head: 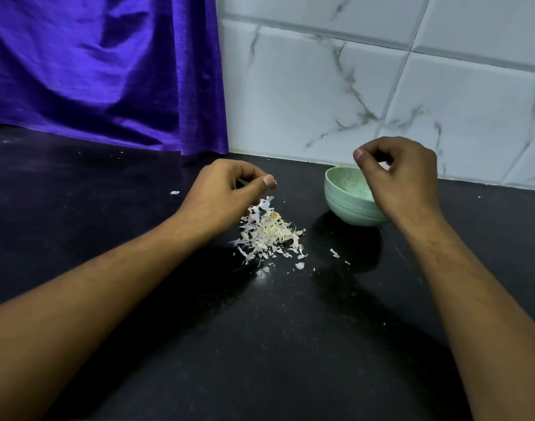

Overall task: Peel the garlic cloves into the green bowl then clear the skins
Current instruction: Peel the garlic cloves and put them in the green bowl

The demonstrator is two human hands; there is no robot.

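A pile of white garlic skins (pixel 269 235) lies on the black counter (pixel 260 329), with a yellowish garlic stub on top. My left hand (pixel 226 192) hovers just above and left of the pile, thumb pressed to curled fingers, pinching a tiny scrap of skin at the thumb tip. The green bowl (pixel 348 205) stands to the right of the pile, near the wall. My right hand (pixel 403 174) is over the bowl's right rim with its fingers curled inward; nothing shows inside them. The bowl's contents are hidden behind that hand and the rim.
A purple cloth (pixel 108 71) hangs at the back left down to the counter. White marbled tiles (pixel 381 86) form the back wall behind the bowl. Stray skin flakes lie at the left (pixel 175 192) and in front of the bowl (pixel 334 253).
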